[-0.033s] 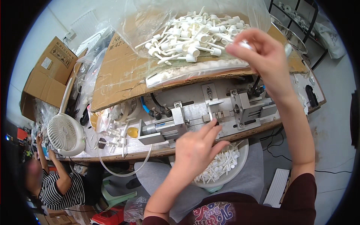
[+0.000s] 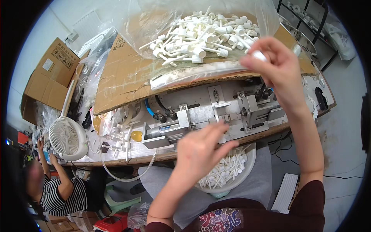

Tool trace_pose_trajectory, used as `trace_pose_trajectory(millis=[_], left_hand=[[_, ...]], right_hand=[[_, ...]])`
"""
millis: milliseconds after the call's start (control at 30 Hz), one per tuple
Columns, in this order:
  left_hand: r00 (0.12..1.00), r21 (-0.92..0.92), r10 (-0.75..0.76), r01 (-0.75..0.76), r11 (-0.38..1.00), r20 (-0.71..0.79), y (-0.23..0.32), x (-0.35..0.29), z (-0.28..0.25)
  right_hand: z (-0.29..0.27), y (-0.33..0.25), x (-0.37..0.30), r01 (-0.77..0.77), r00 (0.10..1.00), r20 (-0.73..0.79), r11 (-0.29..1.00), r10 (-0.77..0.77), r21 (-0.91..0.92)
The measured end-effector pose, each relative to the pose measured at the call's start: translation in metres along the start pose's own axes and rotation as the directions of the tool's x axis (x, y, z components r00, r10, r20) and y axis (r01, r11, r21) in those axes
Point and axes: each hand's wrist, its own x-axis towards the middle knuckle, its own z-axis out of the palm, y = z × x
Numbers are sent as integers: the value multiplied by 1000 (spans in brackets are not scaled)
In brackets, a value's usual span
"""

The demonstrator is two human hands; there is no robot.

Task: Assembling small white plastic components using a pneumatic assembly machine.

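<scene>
My right hand (image 2: 276, 71) is raised in front of the heap, its fingers closed on a white cap (image 2: 259, 57); whether a stem is attached is hidden. My left hand (image 2: 201, 150) reaches to the metal clamping fixture (image 2: 216, 121), slightly blurred, fingers stretched out and thumb apart. Nothing shows in it. A white piece (image 2: 220, 110) stands in the middle of the fixture, just beyond my left fingertips. White caps with stems (image 2: 201, 36) are heaped on plastic film over the cardboard (image 2: 116, 85). A bowl (image 2: 253, 162) in my lap holds many small white pieces.
A white fan (image 2: 67, 137) stands at the table's left, near loose white caps (image 2: 119, 141) and a yellow ball-like thing (image 2: 136, 135). A clear hose (image 2: 148, 168) loops off the front edge. Another person (image 2: 62, 193) works at the far left. A metal basin (image 2: 305, 40) sits back right.
My right hand has moved slightly down and right with the white cap, away from the heap. My left hand has shifted slightly, its fingers now blurred near the fixture.
</scene>
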Motion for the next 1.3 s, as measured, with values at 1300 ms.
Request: trace_pose_trajectory(millis=[1300], left_hand=[[996,27,70,-68,997,-56,3,-8,-22]], right_hand=[[84,10,77,595,783,296,519,-548,-614]])
